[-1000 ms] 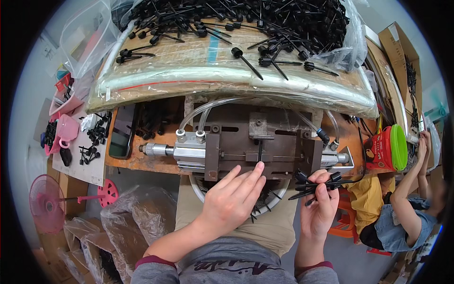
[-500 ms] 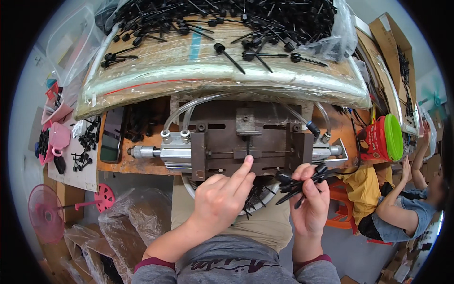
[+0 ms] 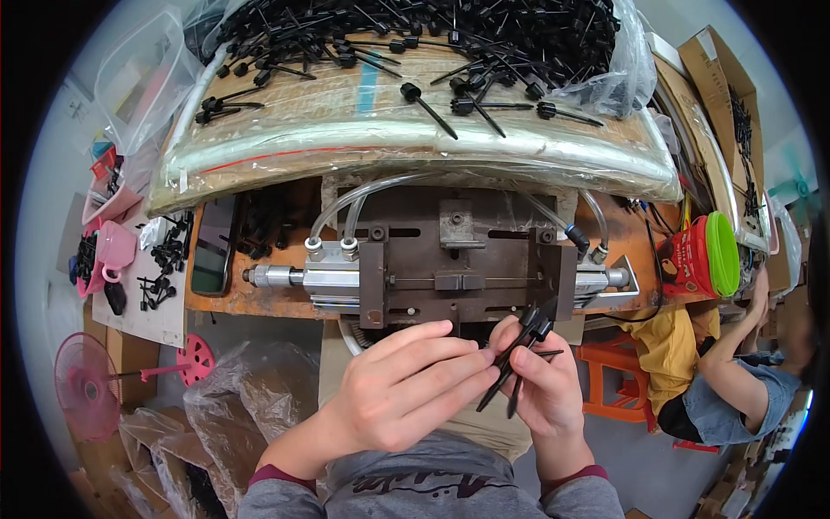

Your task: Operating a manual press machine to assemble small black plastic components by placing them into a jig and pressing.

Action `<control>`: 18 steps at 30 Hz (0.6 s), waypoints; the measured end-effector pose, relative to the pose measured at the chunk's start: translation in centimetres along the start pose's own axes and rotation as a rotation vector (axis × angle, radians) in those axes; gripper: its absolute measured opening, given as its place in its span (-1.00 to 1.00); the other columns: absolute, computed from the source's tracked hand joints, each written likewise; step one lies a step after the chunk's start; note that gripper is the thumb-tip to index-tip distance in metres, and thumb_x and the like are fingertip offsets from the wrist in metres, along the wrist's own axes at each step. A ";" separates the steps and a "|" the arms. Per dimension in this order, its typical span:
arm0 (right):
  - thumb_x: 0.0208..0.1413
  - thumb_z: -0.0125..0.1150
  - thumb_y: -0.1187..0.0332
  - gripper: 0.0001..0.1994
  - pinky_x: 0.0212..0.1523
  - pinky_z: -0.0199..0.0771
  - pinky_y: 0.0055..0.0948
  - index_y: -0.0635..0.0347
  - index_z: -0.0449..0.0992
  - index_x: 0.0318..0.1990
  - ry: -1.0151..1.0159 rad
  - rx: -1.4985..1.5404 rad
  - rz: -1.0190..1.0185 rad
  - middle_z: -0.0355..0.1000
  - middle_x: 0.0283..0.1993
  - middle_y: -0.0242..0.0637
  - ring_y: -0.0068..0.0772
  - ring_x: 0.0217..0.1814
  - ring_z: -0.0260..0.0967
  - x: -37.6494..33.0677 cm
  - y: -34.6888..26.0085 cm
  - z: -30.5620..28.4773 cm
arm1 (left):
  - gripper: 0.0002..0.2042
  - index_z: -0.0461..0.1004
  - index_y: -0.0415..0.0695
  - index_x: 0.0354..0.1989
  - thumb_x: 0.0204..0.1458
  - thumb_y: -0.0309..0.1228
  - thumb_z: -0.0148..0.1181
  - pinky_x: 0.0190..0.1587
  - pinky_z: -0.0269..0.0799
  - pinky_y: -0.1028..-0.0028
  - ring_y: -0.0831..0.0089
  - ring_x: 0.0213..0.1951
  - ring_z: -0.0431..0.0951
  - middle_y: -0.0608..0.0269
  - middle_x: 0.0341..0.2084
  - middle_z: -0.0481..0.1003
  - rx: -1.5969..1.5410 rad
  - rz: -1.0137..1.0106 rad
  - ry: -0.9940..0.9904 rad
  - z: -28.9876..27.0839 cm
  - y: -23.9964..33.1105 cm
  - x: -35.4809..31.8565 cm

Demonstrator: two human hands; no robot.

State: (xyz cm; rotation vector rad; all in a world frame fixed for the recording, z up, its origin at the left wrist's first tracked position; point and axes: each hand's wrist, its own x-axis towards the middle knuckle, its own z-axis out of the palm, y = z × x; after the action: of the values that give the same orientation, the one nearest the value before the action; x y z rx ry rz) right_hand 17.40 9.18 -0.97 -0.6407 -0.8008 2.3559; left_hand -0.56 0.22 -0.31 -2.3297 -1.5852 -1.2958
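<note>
My right hand [image 3: 553, 389] grips a small bunch of black plastic stems with thicker heads [image 3: 536, 327] between thumb and fingers. From the left, my left hand [image 3: 389, 389] reaches across with fingers stretched out; its fingertips meet the bunch, and its thumb is hidden. Both hands are just in front of a dark metal fixture [image 3: 415, 253]. At the fixture's middle a small split block [image 3: 458, 282] sits on a thin rod, with no stem standing in it. A steel bracket [image 3: 456, 223] is behind the block.
Air cylinders [image 3: 333, 281] with clear hoses flank the fixture. Behind it, a plastic-wrapped board [image 3: 303, 112] bears a heap of black stems [image 3: 536, 39]. A phone [image 3: 213, 246] lies left; a red bucket [image 3: 687, 258] stands right. Another person [image 3: 735, 389] sits at far right.
My left hand has left the fixture's middle and come to the bunch in my right hand. The black stem at the block is gone. My right hand has shifted slightly left.
</note>
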 end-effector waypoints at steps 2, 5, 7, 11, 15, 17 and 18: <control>0.18 0.23 0.48 -0.86 -0.49 0.28 -0.65 0.37 0.49 -0.17 -0.001 0.045 0.010 0.40 -0.18 -0.28 -0.63 -0.41 0.32 0.0 0.1 -0.1 | -0.72 0.65 -0.08 -0.22 -0.19 -0.46 0.40 -0.02 0.54 0.32 0.36 -0.10 0.62 0.28 -0.18 0.62 -0.032 -0.025 0.056 0.1 0.2 -0.2; 0.20 0.22 0.43 -0.84 -0.48 0.31 -0.67 0.36 0.48 -0.16 -0.004 0.083 -0.024 0.38 -0.20 -0.30 -0.62 -0.40 0.34 -0.2 0.6 -0.2 | -0.72 0.64 -0.11 -0.24 -0.22 -0.47 0.44 -0.06 0.58 0.32 0.27 -0.09 0.62 0.20 -0.17 0.61 -0.151 -0.079 0.133 0.6 0.1 -0.3; 0.21 0.21 0.43 -0.85 -0.48 0.32 -0.67 0.34 0.46 -0.17 -0.011 0.112 -0.036 0.38 -0.19 -0.29 -0.62 -0.40 0.34 -0.1 0.8 -0.3 | -0.71 0.64 -0.13 -0.25 -0.23 -0.47 0.46 -0.09 0.60 0.33 0.22 -0.10 0.63 0.15 -0.15 0.61 -0.205 -0.102 0.166 0.8 0.1 -0.4; 0.22 0.19 0.44 -0.88 -0.46 0.33 -0.67 0.30 0.44 -0.19 0.064 0.108 -0.102 0.38 -0.17 -0.26 -0.62 -0.40 0.34 0.0 0.5 0.1 | -0.71 0.63 -0.15 -0.26 -0.24 -0.48 0.47 -0.14 0.62 0.36 0.18 -0.12 0.64 0.13 -0.14 0.60 -0.223 -0.130 0.204 0.1 0.2 -0.5; 0.19 0.22 0.44 -0.86 -0.48 0.31 -0.70 0.30 0.42 -0.19 0.180 -0.110 -0.280 0.37 -0.16 -0.21 -0.64 -0.47 0.30 -0.3 0.5 -0.6 | -0.72 0.62 -0.18 -0.29 -0.25 -0.50 0.48 -0.33 0.56 0.43 0.30 -0.26 0.65 0.13 -0.20 0.59 -0.146 -0.213 0.131 0.3 -0.1 -1.0; 0.17 0.24 0.44 -0.84 -0.50 0.29 -0.71 0.31 0.42 -0.20 0.172 -0.146 -0.305 0.36 -0.17 -0.20 -0.66 -0.47 0.27 -0.7 0.1 -1.0 | -0.73 0.58 -0.22 -0.30 -0.23 -0.51 0.45 -0.42 0.48 0.49 0.40 -0.37 0.62 0.12 -0.14 0.59 0.000 -0.211 0.072 1.3 -0.6 -1.4; 0.17 0.25 0.43 -0.84 -0.50 0.29 -0.71 0.31 0.42 -0.21 0.167 -0.151 -0.307 0.36 -0.18 -0.20 -0.66 -0.47 0.26 -0.7 0.0 -0.9 | -0.73 0.58 -0.22 -0.29 -0.22 -0.51 0.44 -0.42 0.48 0.50 0.41 -0.39 0.62 0.12 -0.10 0.58 0.063 -0.225 0.041 1.9 -0.7 -1.5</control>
State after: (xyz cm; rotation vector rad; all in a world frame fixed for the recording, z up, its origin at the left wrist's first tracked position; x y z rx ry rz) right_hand 18.48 9.11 -1.41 -0.7107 -0.9346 1.9529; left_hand -0.13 0.23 -2.79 -2.1244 -1.8907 -1.3025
